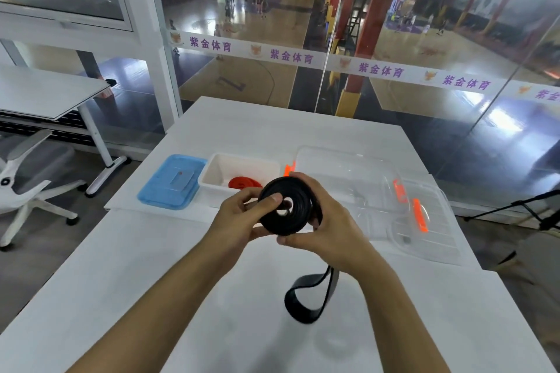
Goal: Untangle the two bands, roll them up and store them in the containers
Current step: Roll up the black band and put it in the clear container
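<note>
Nearest, the unrolled tail of the black band is hanging in a loose loop down to the counter, and that free length is the main risk: if it is catching or twisting as it feeds in, the coil will probably wind unevenly or spring open. Above it, both hands are holding the rolled part in the air. The left hand is gripping the coil with its thumb pressed near the centre hole, while the right hand is curling round the coil's right edge and underside. A slack grip on either side would likely let the springy layers unwind. Farther off, the red band is already lying rolled in the white container, with a blue lid on its left. To the right, the clear container is waiting open; an oversized coil may not settle inside.
</note>
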